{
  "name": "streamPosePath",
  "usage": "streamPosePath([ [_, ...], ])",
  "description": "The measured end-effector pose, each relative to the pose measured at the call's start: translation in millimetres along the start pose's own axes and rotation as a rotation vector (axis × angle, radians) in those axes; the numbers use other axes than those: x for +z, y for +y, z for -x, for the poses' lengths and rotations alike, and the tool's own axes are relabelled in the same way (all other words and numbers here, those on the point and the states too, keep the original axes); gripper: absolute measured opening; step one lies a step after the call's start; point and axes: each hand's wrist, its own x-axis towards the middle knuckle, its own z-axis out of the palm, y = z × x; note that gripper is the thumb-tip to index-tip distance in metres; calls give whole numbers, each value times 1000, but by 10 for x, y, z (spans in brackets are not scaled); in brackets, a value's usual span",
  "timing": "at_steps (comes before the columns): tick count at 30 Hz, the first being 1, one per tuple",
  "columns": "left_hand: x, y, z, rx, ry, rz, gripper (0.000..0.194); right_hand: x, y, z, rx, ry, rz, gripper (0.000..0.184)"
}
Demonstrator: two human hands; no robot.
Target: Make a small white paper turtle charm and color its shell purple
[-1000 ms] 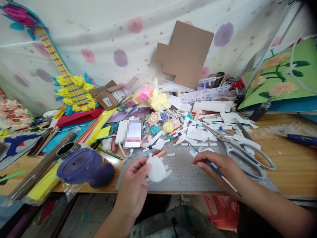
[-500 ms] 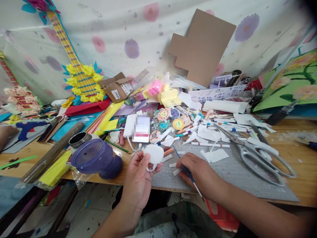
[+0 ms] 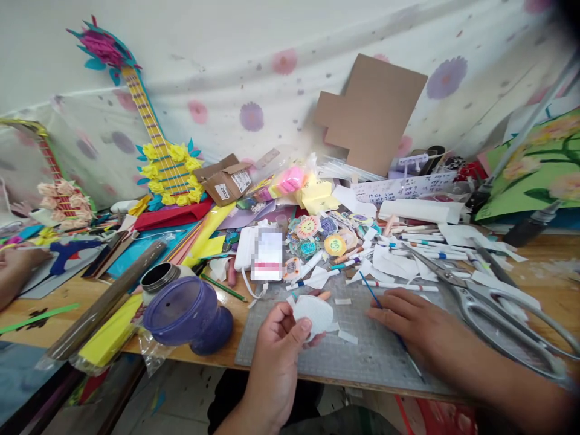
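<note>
Between the thumb and fingers of my left hand is a small white rounded piece, perhaps paper; its broad face is turned up. My right hand is low over the grey cutting mat, palm down, with a thin blue paintbrush passing beneath its fingers and coming out below the palm. Small white strips lie on the mat between my hands. Large silver scissors lie right of my right hand, partly behind the forearm.
A purple pot stands near the table's front edge, beside an open metal-rimmed jar. Behind are a phone, several markers and painted round cut-outs. Another person's hand is at far left by a blue glue gun.
My left hand has turned the white piece to show its broad face. My right hand has shifted right over the mat with the paintbrush and flattened. The view has tilted up slightly.
</note>
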Motion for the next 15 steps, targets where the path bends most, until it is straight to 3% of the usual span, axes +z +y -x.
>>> streamPosePath([
  [2, 19, -11, -2, -10, -18, -2, 16, -50, 141, 108, -13, -9, 108, 59],
  [5, 74, -25, -2, -24, -13, -2, 18, -193, 324, 277, 52, 22, 189, 57],
  [12, 363, -96, 8, -44, -14, -38, 32, -643, 820, 708, 399, -13, 95, 28],
  [15, 520, -146, 8, -44, 63, -67, 36, -754, 991, 903, 494, 7, 101, 36],
])
